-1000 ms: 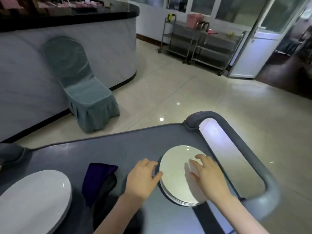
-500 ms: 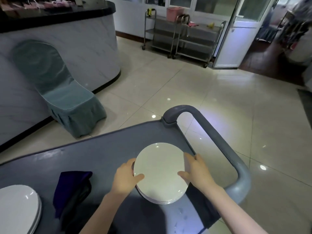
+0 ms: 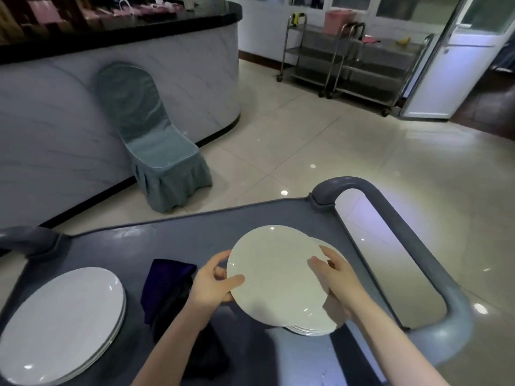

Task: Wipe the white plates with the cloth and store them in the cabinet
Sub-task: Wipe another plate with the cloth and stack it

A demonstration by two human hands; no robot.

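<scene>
A white plate (image 3: 274,271) is lifted and tilted above a stack of white plates (image 3: 320,328) on the grey cart (image 3: 172,238). My left hand (image 3: 213,282) grips the plate's left rim, thumb on top. Its right rim is held by my right hand (image 3: 334,277), thumb on the face and fingers behind. A dark purple cloth (image 3: 164,285) lies crumpled on the cart just left of my left hand. Another stack of larger white plates (image 3: 61,321) sits at the cart's near left.
The cart's grey loop handle (image 3: 434,260) curves round on the right. A teal-covered chair (image 3: 156,143) stands against a marble counter (image 3: 55,107). Steel trolleys (image 3: 348,59) and a white door (image 3: 457,65) are at the back across the tiled floor.
Both hands moved from resting on the stack to gripping the top plate by its rims, and it has come up off the stack and shifted left.
</scene>
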